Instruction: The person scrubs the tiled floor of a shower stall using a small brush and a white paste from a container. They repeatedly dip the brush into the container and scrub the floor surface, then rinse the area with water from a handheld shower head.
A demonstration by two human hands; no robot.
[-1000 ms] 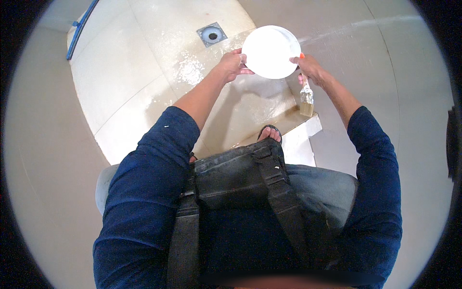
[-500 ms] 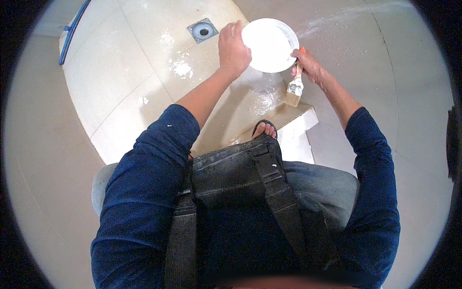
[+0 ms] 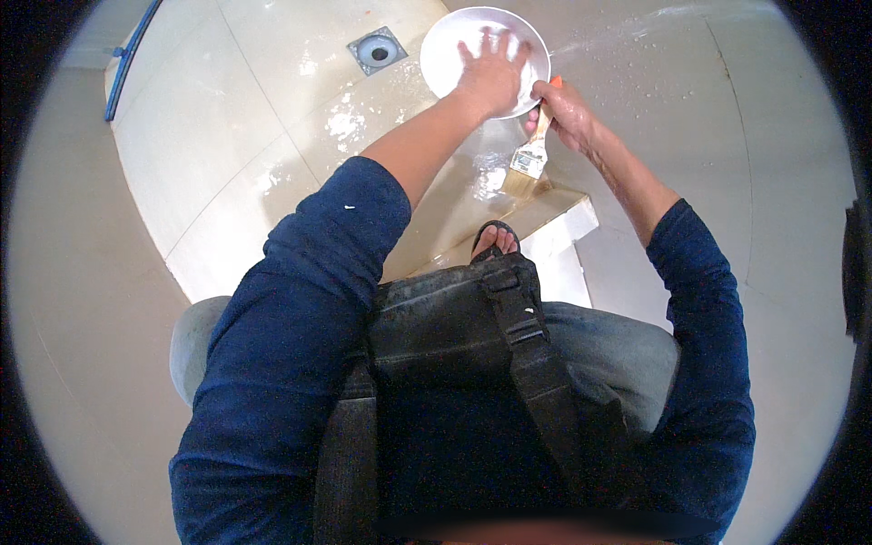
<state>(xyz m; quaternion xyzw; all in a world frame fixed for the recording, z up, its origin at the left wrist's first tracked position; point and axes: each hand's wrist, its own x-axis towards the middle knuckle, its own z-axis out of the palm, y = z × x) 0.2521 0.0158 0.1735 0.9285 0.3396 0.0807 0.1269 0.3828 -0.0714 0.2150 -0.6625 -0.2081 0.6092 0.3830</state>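
Note:
A shallow round white bowl (image 3: pixel 440 56) is held tilted above the wet floor, at the top middle. My left hand (image 3: pixel 490 80) reaches into it, fingers spread over the white inner surface. At its right rim my right hand (image 3: pixel 565 111) grips both the bowl's edge and a paintbrush (image 3: pixel 529 162). The brush hangs with its pale bristles downward. An orange tip on its handle shows above my thumb. Part of the right fingers is hidden behind the handle and bowl.
A square floor drain (image 3: pixel 376 51) lies left of the bowl. Farther left leans a blue squeegee (image 3: pixel 132 62). Shiny water covers the tiles (image 3: pixel 345 123). A step edge (image 3: pixel 559 218) juts below the brush, near my sandalled foot (image 3: pixel 496 240). Droplets dot the right wall (image 3: pixel 636 82).
My left hand has gone from the bowl's left rim to inside it, its fingers now spread. Bowl, right hand and paintbrush have shifted slightly left and upward, and the bowl has tilted.

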